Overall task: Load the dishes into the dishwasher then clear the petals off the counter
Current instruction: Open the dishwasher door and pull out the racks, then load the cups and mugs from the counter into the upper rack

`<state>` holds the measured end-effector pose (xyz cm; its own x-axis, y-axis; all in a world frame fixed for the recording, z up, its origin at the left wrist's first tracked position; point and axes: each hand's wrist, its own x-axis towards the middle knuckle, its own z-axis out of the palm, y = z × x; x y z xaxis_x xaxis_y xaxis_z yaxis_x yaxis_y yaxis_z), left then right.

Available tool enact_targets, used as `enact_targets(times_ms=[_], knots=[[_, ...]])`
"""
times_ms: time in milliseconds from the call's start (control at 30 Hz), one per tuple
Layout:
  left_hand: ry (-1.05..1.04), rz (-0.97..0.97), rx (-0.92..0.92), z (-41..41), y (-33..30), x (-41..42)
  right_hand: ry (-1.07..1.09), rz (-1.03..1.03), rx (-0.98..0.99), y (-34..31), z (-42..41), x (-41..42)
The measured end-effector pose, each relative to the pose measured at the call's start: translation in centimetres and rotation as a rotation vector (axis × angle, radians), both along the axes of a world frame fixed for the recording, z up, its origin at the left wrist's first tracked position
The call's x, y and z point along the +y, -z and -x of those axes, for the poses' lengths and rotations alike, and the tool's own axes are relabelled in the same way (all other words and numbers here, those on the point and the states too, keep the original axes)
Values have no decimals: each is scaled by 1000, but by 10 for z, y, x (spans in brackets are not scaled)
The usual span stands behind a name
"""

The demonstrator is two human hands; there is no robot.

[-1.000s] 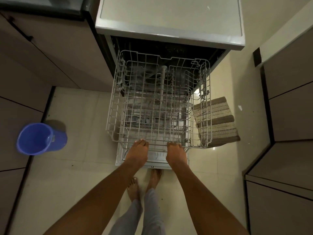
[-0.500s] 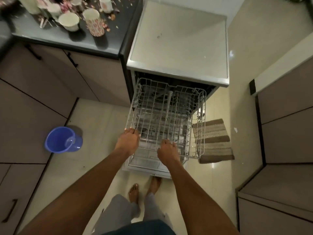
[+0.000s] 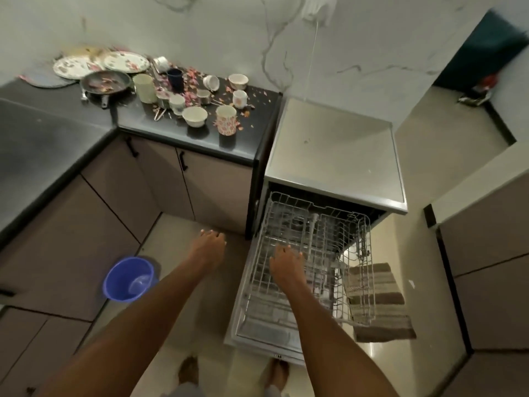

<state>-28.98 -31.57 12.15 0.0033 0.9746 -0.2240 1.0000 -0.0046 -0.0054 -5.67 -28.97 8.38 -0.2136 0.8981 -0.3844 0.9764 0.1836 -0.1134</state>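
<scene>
Down at 6 o'clock, both arms reach forward from the bottom edge. The left hand (image 3: 208, 245) hangs in the air over the floor, just left of the dishwasher (image 3: 335, 156). Its fingers are spread and loose, and it holds nothing. The right hand (image 3: 286, 260) is over the white wire rack (image 3: 315, 253), which is pulled out above the open door (image 3: 263, 333). Its fingers are spread and loose too, and it grips nothing; I cannot tell if it touches the wires.

Up at 11 o'clock, the dark worktop (image 3: 200, 138) is full of dishes. Two flowery plates (image 3: 126, 61) lie at the back, with a frying pan (image 3: 106, 81) in front of them. A tall pale cup (image 3: 144, 87), a dark mug (image 3: 175, 78), a white bowl (image 3: 194, 116) and a flowery mug (image 3: 226, 120) stand near each other. Pink petals (image 3: 190, 81) lie all around them.

A blue bucket (image 3: 128, 279) sits on the floor at 8 o'clock. A striped mat (image 3: 380, 305) lies at 4 o'clock, partly behind the rack. Two bare feet (image 3: 189, 371) show at the bottom, by the door's front edge.
</scene>
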Motion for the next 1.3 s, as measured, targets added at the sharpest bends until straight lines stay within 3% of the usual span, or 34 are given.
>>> enact_targets(times_ms=[433, 767, 967, 1100, 1300], knots=[[-103, -107, -118, 183, -56, 8, -82, -78, 147, -50, 193, 22], [-127, -15, -193, 206, -47, 66, -18, -94, 206, -44, 228, 93], [-114, 50, -232, 228, -33, 138, -29, -78, 229, -36, 274, 156], [-254, -16, -381, 243, -33, 213, -66, -80, 172, -36, 273, 228], [-332, -57, -573, 235, -37, 317, 95, -123, 232, -50, 255, 349]])
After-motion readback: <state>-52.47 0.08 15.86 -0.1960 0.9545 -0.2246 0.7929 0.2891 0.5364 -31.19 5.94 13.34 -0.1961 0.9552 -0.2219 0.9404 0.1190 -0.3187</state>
